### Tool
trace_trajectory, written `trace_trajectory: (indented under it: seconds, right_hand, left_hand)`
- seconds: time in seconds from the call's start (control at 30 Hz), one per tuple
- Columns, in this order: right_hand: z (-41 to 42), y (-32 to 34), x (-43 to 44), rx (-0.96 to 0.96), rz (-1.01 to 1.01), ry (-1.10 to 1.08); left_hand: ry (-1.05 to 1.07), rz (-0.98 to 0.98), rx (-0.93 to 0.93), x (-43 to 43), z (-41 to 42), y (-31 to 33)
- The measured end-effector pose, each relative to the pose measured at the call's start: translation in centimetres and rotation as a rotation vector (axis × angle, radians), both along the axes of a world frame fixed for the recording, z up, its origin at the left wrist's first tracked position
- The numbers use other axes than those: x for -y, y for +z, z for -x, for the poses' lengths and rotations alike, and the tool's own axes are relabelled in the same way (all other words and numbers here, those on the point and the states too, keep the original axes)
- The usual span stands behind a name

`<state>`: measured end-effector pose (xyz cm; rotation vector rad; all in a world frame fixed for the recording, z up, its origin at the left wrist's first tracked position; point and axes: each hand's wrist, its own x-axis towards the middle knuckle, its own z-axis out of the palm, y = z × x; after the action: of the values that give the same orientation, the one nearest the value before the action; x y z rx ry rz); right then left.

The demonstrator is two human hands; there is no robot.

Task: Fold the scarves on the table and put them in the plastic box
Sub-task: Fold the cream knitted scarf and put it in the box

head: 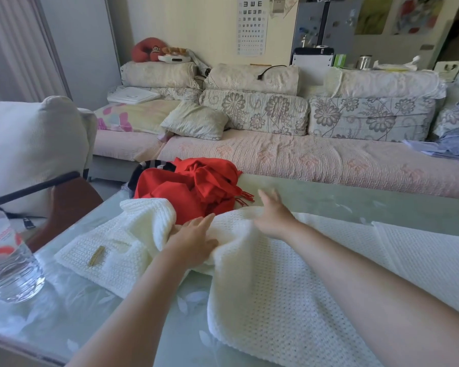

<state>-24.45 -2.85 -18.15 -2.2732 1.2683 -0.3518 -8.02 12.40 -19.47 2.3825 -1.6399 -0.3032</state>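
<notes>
A cream knitted scarf [270, 282] lies spread across the glass table [355, 202], bunched at the left where a small gold label shows. My left hand [194, 243] rests on the bunched cream folds, its fingers pressed into the cloth. My right hand [274, 215] lies flat on the scarf's far edge, fingers spread and blurred. Behind both hands a red scarf [196, 186] with a fringe sits crumpled in a heap at the table's far side. No plastic box is in view.
A clear plastic water bottle [10, 263] stands at the table's left edge. A brown chair with a white cushion [29, 147] is at the left. A long sofa [302, 152] with floral cushions runs behind the table.
</notes>
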Motion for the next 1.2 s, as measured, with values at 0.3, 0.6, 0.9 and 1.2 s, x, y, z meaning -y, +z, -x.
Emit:
trace_trajectory:
  seconds: [0.3,0.6,0.9,1.2]
  right_hand:
    - [-0.7,-3.2,-6.6,0.327,0.469,0.226]
    - [1.3,-2.0,-13.4,-0.087,0.431,0.617]
    - [5.9,-3.2,-11.8,-0.419,0.350,0.546]
    - [6.6,-1.8,-11.2,0.097,0.060,0.287]
  left_hand:
    - [-0.092,0.668,0.051,-3.1,-1.2,0.6]
    - [-0.265,0.215,-0.068,-6.0,-0.3,-1.6]
    - [-0.307,0.212,0.220,-4.3,1.5,-4.0]
    - [-0.117,0.038,0.352,-4.9,1.8,0.4]
